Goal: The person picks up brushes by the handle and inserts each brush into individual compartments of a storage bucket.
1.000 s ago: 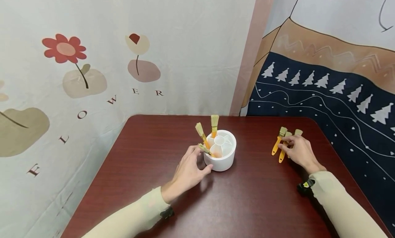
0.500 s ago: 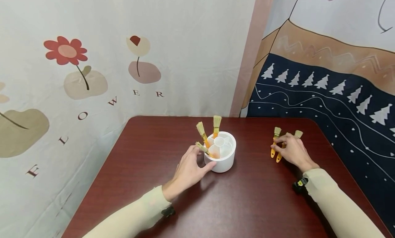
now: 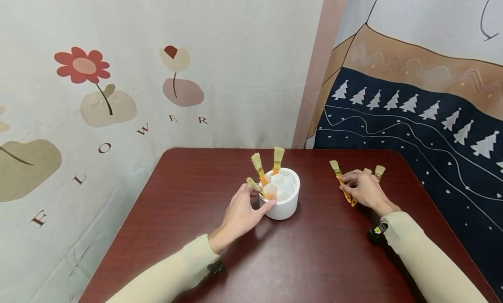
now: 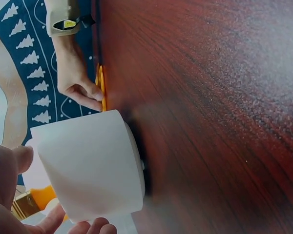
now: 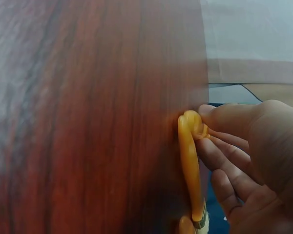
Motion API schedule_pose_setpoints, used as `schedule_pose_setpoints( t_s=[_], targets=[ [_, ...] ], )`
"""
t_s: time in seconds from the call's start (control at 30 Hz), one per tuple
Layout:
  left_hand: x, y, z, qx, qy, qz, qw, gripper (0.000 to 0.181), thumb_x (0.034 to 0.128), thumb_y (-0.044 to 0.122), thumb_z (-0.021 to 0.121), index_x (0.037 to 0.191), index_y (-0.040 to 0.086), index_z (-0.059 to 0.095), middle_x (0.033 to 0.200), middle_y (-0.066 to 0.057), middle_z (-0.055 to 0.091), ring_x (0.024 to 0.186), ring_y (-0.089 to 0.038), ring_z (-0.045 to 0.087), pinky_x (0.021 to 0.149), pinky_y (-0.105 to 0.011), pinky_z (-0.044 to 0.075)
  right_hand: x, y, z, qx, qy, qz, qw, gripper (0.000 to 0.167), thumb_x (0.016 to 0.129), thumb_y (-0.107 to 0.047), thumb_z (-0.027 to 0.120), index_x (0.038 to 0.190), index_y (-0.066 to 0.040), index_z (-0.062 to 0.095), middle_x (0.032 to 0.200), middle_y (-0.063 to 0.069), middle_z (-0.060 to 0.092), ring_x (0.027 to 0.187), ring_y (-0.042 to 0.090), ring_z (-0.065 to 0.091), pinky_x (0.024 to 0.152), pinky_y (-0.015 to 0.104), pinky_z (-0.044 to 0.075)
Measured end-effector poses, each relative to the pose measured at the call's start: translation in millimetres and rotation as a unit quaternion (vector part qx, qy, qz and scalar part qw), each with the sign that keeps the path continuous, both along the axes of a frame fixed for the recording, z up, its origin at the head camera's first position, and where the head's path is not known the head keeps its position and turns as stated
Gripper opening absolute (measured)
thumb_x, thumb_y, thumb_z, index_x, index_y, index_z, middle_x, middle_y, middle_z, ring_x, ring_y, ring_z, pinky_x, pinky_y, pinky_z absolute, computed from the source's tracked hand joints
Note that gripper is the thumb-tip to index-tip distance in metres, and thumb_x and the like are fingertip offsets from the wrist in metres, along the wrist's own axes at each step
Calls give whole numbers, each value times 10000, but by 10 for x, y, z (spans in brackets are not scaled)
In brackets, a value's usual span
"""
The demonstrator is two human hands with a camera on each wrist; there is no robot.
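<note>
A white round pot [image 3: 286, 208] with a divided top stands on the table, and three brushes with yellow handles lean out of it, one brush [image 3: 278, 156] near the back. My left hand [image 3: 241, 213] grips the pot from its left side, thumb by the rim and fingers round the wall [image 4: 90, 163]. To the right, my right hand [image 3: 365, 187] pinches the handle of a flat paintbrush [image 3: 335, 166], its bristles pointing away. Under and behind that hand lie more brushes, including one paintbrush [image 3: 379, 170]; their handles are partly hidden. A yellow handle [image 5: 189, 165] shows beside the right fingers.
The dark red-brown table [image 3: 314, 250] ends at a back edge just behind the pot. A pale flower-printed cloth [image 3: 243, 67] hangs behind, and a navy tree-printed cloth [image 3: 412, 132] hangs at the right.
My right hand has moved left, and the pinched paintbrush has slid left with it, away from the other brushes. The left thumb has moved slightly further onto the pot; its brushes have shifted slightly.
</note>
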State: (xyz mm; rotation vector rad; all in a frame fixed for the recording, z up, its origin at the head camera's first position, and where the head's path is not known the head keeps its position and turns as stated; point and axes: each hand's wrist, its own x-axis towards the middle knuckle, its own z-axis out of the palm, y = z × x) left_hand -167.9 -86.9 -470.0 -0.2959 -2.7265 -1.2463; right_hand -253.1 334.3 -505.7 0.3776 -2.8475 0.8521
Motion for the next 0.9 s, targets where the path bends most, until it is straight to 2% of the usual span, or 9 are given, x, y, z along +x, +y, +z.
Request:
schedule_pose_setpoints(
  t_s=[0.2, 0.3, 0.33, 0.47, 0.57, 0.63, 0.73, 0.9],
  targets=[
    [-29, -1, -7, 23, 55, 4, 10000, 512, 980, 452, 931, 1339, 145, 735, 1316, -49, 769, 1242, -298, 782, 1050, -511, 633, -50, -34, 26, 78, -155, 104, 9998, 292, 1004, -121, 925, 1259, 9, 867, 1282, 222, 807, 984, 314, 859, 747, 188, 599],
    [-41, -4, -8, 48, 37, -15, 10000, 524, 978, 437, 935, 1355, 135, 732, 1321, -52, 769, 1244, -293, 783, 1062, -514, 629, -80, -57, 41, 86, -229, 30, 9997, 300, 1014, -136, 919, 1270, 8, 861, 1284, 229, 804, 971, 310, 858, 734, 220, 615],
    [-44, -6, -6, 57, 30, -23, 10000, 528, 977, 432, 937, 1360, 133, 732, 1322, -53, 770, 1244, -292, 784, 1064, -515, 629, -89, -68, 48, 75, -249, -6, 9997, 307, 1019, -145, 916, 1278, 9, 856, 1284, 235, 801, 966, 308, 858, 781, 220, 589],
    [-63, -15, -14, 130, 56, -85, 9999, 535, 968, 408, 942, 1357, 106, 733, 1320, -72, 771, 1247, -317, 788, 1075, -526, 625, -136, -121, 55, 44, -182, -262, 9995, 345, 1035, -174, 904, 1316, 14, 839, 1259, 260, 806, 937, 304, 843, 856, 360, 573],
    [-84, -22, -22, 223, 59, -137, 9996, 533, 966, 388, 943, 1352, 88, 730, 1317, -95, 772, 1255, -340, 790, 1089, -540, 619, -191, -164, 49, 60, -130, -445, 9989, 385, 1051, -215, 891, 1322, 49, 820, 1232, 289, 825, 943, 348, 830, 909, 481, 576],
    [-93, -26, -20, 292, 8, -157, 9995, 529, 968, 383, 940, 1354, 89, 727, 1321, -99, 775, 1268, -341, 789, 1102, -544, 613, -236, -187, 37, 98, -192, -543, 9983, 423, 1060, -245, 881, 1319, 81, 804, 1207, 299, 841, 1005, 412, 812, 993, 566, 534],
    [-104, -33, -19, 304, -29, -180, 9994, 523, 973, 390, 932, 1352, 98, 722, 1321, -100, 785, 1276, -328, 786, 1096, -538, 612, -285, -217, 23, 179, -352, -689, 9968, 475, 1069, -290, 870, 1312, 111, 791, 1177, 306, 850, 1102, 484, 776, 1037, 632, 500],
    [-112, -43, -4, 324, -102, -241, 9991, 529, 980, 387, 917, 1373, 95, 714, 1321, -117, 798, 1256, -330, 780, 1046, -494, 613, -309, -286, 22, 199, -528, -911, 9942, 463, 1078, -292, 859, 1296, 113, 800, 1158, 294, 853, 1113, 475, 762, 943, 605, 637]
  ],
)
